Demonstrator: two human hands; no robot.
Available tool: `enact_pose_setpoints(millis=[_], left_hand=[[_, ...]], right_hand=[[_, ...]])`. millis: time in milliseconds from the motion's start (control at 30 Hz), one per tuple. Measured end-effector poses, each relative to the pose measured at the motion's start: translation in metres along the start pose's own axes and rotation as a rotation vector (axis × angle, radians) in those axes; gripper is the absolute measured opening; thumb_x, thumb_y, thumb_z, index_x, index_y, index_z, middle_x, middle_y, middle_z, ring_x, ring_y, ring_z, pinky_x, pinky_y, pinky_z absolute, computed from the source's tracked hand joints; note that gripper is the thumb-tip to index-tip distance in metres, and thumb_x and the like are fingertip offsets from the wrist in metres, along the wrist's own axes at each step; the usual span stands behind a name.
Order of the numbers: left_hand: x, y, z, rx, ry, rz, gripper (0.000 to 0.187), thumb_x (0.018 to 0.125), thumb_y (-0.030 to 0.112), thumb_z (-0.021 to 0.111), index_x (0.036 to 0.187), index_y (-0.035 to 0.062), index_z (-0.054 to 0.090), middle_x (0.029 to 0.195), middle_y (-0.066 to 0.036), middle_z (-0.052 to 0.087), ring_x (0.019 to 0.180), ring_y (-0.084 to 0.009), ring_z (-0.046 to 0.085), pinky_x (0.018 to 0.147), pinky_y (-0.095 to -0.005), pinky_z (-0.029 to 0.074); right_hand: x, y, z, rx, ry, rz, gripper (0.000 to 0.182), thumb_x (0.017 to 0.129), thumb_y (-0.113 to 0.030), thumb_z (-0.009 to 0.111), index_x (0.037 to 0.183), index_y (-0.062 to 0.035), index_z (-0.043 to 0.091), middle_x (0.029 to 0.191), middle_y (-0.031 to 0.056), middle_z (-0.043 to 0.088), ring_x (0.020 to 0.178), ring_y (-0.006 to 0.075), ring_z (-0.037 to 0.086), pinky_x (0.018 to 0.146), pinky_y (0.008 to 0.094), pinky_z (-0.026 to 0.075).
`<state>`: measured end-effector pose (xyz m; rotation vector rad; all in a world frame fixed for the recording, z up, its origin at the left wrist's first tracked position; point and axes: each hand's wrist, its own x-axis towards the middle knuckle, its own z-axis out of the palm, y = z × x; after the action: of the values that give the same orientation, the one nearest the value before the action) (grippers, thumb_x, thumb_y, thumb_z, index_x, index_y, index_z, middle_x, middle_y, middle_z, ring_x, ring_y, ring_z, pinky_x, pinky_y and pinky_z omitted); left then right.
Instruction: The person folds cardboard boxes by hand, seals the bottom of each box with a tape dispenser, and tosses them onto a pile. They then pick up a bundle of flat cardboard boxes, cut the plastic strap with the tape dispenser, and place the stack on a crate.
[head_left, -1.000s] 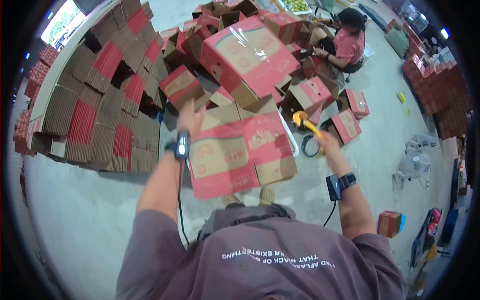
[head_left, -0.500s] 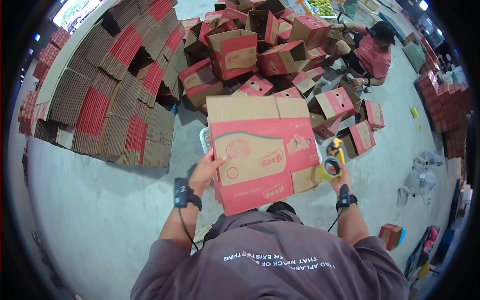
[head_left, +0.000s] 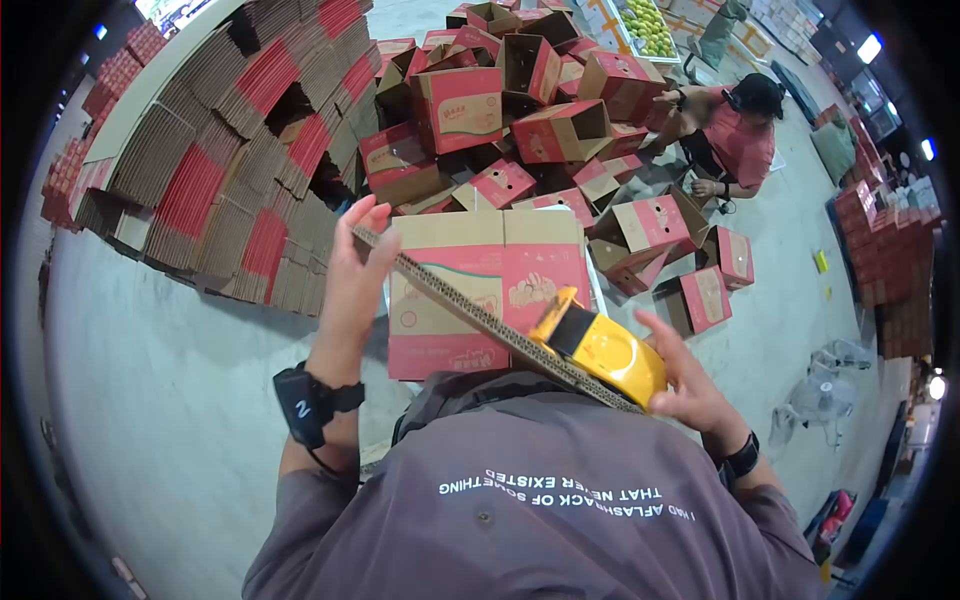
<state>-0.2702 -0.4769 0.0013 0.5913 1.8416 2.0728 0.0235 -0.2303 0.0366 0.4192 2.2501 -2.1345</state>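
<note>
A folded-flat cardboard carton [head_left: 470, 312] is tipped up so that I see it edge-on, slanting from upper left to lower right close to my chest. My left hand [head_left: 355, 265] grips its upper left end between thumb and fingers. In my right hand [head_left: 690, 380] is a yellow tape dispenser [head_left: 610, 355], pressed close to the carton's lower right end. Beneath lies another flat red and brown carton [head_left: 445, 320], printed side up, on a white support that shows only at its edges.
Tall bundles of flat cartons [head_left: 225, 180] stand at the left. Opened red and brown boxes [head_left: 465, 110] pile up ahead. A person in a pink shirt [head_left: 735, 145] sits at the right of the pile, near a crate of green fruit [head_left: 648, 30]. A fan [head_left: 825, 390] stands farther right.
The top carton has been turned from lying flat to standing on edge, uncovering the one below. My left hand has risen, and the tape dispenser has moved left and inward against the carton.
</note>
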Motion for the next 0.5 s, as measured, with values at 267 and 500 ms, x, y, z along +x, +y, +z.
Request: enact_pose_setpoints(millis=[267,500], left_hand=[[-0.001,-0.014,-0.001,-0.035,0.008,-0.008,0.049,0.092,0.014,0.054,0.136,0.0014,0.036,0.137,-0.014,0.043,0.128,-0.0205,0.038,0.109,-0.0345,0.027],[-0.003,-0.008,0.004,0.103,0.037,0.076,0.042,0.094,0.012,0.05,0.133,0.0009,0.037,0.134,-0.013,0.042,0.124,-0.0199,0.04,0.107,-0.0327,0.029]], right_hand=[[0.063,-0.008,-0.051,-0.6,0.065,-0.08,0.062,0.078,-0.032,0.073,0.129,-0.006,0.048,0.119,0.0138,0.055,0.105,0.0251,0.057,0.089,0.0324,0.045],[0.113,-0.054,-0.033,-1.46,0.09,-0.361,0.05,0.077,-0.046,0.068,0.108,-0.0072,0.058,0.086,0.0118,0.056,0.077,0.0306,0.06,0.067,0.0391,0.049]])
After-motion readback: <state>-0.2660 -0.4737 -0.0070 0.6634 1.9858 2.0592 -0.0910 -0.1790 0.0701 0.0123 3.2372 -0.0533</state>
